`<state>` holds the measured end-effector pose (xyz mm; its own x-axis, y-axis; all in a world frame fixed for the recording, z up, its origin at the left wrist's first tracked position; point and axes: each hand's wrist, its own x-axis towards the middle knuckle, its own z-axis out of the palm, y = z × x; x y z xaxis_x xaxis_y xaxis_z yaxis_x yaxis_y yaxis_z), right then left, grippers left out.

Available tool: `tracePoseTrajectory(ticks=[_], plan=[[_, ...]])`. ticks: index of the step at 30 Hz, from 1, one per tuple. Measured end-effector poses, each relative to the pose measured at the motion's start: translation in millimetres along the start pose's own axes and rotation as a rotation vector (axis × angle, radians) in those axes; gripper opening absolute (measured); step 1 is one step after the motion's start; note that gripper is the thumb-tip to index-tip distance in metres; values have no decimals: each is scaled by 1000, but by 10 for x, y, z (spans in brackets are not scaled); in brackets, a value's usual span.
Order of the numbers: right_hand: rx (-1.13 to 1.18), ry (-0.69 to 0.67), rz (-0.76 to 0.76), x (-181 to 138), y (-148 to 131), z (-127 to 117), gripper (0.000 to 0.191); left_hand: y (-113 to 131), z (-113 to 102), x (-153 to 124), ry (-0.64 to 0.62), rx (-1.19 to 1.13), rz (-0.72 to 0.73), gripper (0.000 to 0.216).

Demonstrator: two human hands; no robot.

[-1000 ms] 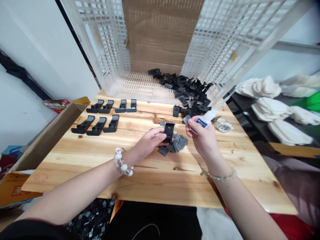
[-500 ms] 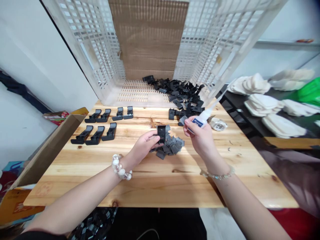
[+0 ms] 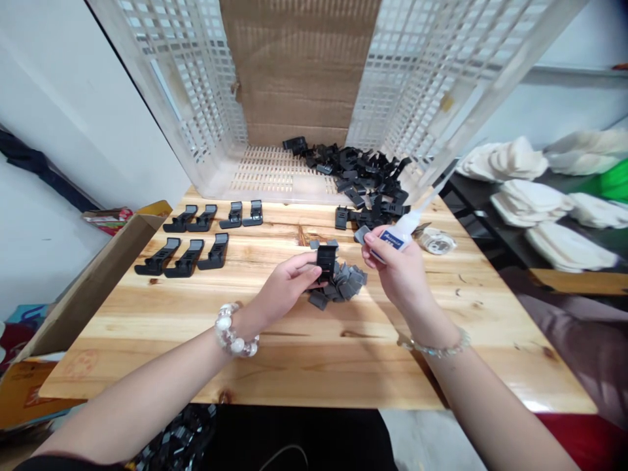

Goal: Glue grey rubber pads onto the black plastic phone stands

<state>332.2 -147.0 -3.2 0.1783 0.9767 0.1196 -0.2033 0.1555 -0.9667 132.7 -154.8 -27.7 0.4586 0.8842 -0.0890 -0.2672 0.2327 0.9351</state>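
My left hand (image 3: 294,275) is closed on a black plastic clip (image 3: 326,261), held upright just above a heap of small grey pads (image 3: 346,282). In my right hand (image 3: 400,261) is a white glue bottle (image 3: 392,239) with a blue label and a long thin nozzle, which points up and away to the right. A single grey pad (image 3: 362,234) is pinched at the fingertips of that same hand. Several black clips (image 3: 184,258) with grey pads on them lie in two rows on the left of the table.
A white plastic crate (image 3: 265,190) lies on its side at the back, with a pile of black clips (image 3: 363,173) spilling from it onto the wooden table (image 3: 294,366). A tape roll (image 3: 436,241) lies beyond my right hand. White cloth stacks (image 3: 520,203) rest on a shelf at right.
The black clip in my left hand has tilted and turned slightly. My right hand still holds the bottle and pad. The whole view has shifted a little.
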Motion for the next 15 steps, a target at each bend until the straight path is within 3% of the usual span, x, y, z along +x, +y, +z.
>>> tracePoseTrajectory(ticks=[6, 15], plan=[[-5, 13, 1, 1, -8, 0, 21, -15, -21, 26, 66, -82, -28, 26], [-38, -60, -5, -26, 25, 29, 21, 44, -2, -4, 51, -53, -101, 27]])
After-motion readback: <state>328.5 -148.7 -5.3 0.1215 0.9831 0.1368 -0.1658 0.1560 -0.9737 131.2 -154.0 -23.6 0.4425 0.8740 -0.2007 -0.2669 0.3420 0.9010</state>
